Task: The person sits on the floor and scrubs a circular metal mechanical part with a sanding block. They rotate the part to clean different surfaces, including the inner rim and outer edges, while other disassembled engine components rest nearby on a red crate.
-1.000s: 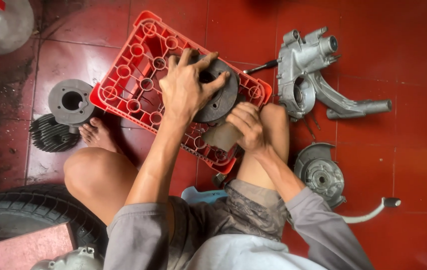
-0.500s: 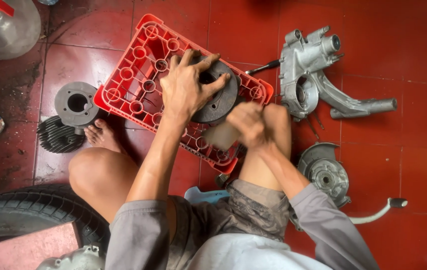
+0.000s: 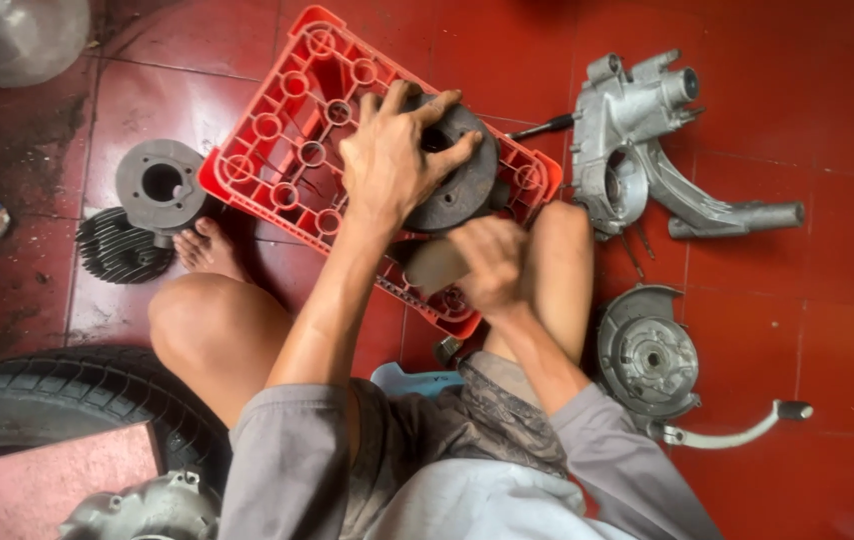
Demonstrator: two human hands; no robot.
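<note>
Soft daylight is falling evenly, leaving the red floor [image 3: 827, 120] glossy with faint sheen. Shadows are lying short and diffuse. The right hand [image 3: 492, 262] is smearing with motion blur; the rest is staying fairly sharp.
</note>
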